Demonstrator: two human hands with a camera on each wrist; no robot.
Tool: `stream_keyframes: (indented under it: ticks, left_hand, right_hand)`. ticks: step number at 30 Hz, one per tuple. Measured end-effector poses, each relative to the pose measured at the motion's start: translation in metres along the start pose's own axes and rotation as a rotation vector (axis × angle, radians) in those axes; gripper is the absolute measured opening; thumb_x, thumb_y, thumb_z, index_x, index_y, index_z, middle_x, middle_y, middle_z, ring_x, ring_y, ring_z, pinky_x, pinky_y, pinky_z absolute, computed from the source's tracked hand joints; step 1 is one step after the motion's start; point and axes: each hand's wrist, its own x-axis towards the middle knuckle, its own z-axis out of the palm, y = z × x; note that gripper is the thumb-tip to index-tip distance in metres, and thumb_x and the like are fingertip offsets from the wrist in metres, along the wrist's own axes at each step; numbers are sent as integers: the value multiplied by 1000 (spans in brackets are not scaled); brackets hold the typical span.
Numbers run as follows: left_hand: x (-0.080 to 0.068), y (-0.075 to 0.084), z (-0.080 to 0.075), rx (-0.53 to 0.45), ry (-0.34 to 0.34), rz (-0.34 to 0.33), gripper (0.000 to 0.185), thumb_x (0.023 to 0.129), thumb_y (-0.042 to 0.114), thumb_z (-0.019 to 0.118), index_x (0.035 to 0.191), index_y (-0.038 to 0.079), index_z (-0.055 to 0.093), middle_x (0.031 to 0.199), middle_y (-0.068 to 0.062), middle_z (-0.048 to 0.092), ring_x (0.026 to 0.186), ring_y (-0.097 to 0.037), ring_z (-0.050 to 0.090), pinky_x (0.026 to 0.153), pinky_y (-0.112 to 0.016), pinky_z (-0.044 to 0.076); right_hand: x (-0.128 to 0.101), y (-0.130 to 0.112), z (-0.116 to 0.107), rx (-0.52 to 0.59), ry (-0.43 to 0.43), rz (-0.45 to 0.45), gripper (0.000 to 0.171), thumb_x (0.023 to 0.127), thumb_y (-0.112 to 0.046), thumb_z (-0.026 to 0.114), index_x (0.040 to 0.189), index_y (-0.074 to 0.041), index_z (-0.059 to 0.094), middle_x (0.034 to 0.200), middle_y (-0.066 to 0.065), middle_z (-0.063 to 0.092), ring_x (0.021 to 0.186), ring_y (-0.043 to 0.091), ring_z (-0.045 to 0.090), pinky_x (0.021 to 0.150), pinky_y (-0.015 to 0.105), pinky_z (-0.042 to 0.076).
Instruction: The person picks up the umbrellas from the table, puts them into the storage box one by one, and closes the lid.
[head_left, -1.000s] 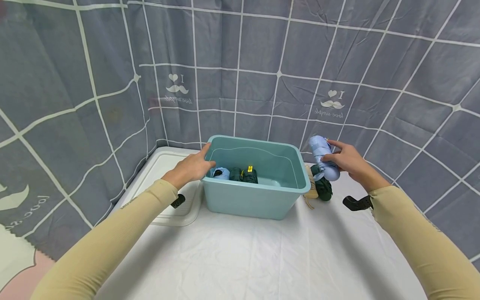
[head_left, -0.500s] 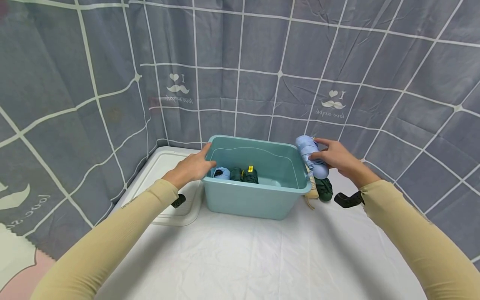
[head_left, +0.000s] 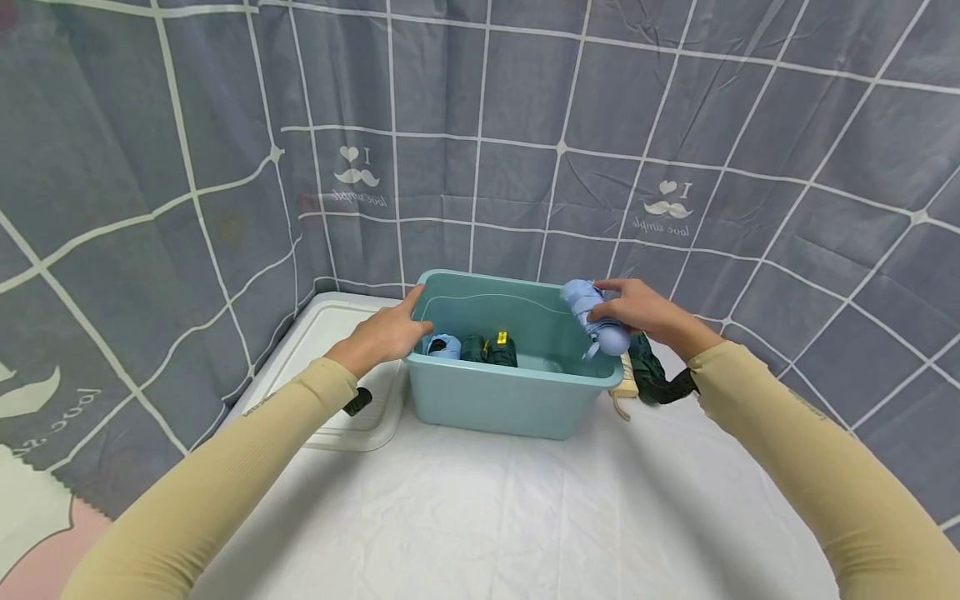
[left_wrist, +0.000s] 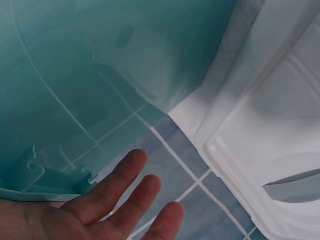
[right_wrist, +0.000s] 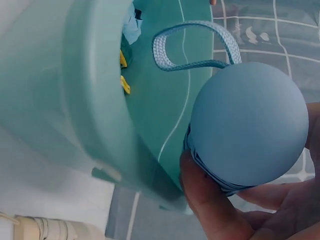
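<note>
A teal plastic bin (head_left: 510,400) stands on the white-covered table. Inside it lie a light blue folded umbrella (head_left: 444,346) and dark green folded umbrellas (head_left: 489,350). My right hand (head_left: 637,307) grips another light blue folded umbrella (head_left: 596,319) over the bin's right rim; the right wrist view shows that umbrella's round end (right_wrist: 249,124) and its wrist loop (right_wrist: 195,45) against the bin wall (right_wrist: 80,95). My left hand (head_left: 384,333) rests on the bin's left rim with fingers straight (left_wrist: 125,190), the bin wall (left_wrist: 100,65) beside them.
A white lid (head_left: 330,358) lies on the table left of the bin. A dark green folded umbrella (head_left: 647,375) and a beige one (head_left: 624,385) lie right of the bin. Grey checked curtain (head_left: 480,125) hangs close behind and at both sides.
My right hand has carried the light blue umbrella leftward, from beside the bin to above its right rim. The left hand has stayed on the left rim.
</note>
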Motion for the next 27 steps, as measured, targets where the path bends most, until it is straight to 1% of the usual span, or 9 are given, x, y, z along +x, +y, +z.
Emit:
stream_keyframes:
  ticks: [4,7,12,16,19,22,27]
  left_hand:
    - [1,-2,1,2,0,0,81,101,46,42,163,27,-6,150,-22,50,127,-39,56,97,-59,46]
    - [0,-2,2,-4,-1,-2,81,100,46,42,163,27,-6,148,-22,51,125,-39,58,96,-58,46]
    - [-2,-2,2,-15,6,-5,81,100,46,42,164,27,-4,151,-23,48,131,-40,54,100,-60,44]
    - [-1,-2,3,-11,7,-2,81,100,46,42,164,27,-4,151,-23,48,131,-41,53,100,-61,44]
    - [0,-2,3,-7,10,1,81,100,47,42,164,27,-3,152,-23,47,131,-42,53,100,-61,44]
    - [1,-1,4,-5,16,3,81,99,48,42,164,27,-2,151,-24,47,130,-43,54,99,-61,44]
    - [1,-1,3,-1,23,1,81,99,49,43,164,27,-1,153,-24,45,133,-44,51,101,-62,43]
  right_hand:
    - [8,-6,5,17,-69,18,82,91,-21,66,160,-5,25,156,28,33,117,31,55,85,36,56]
    - [13,-12,10,14,-117,36,81,91,-21,65,160,-5,25,156,27,33,117,30,56,85,36,56]
    - [23,-19,19,-5,-171,48,79,91,-21,66,159,-4,29,155,25,36,107,26,59,79,32,56]
    - [30,-22,24,-5,-216,51,78,92,-19,65,158,-2,28,154,27,37,96,23,61,74,31,55]
    - [34,-23,28,-5,-231,47,78,91,-18,64,158,1,28,153,29,37,88,21,61,70,31,55]
    - [37,-23,32,-4,-243,47,78,91,-17,65,157,3,28,153,29,38,85,20,61,68,30,55]
    - [45,-26,37,-16,-285,65,78,91,-18,65,157,2,27,151,28,41,88,21,61,71,32,55]
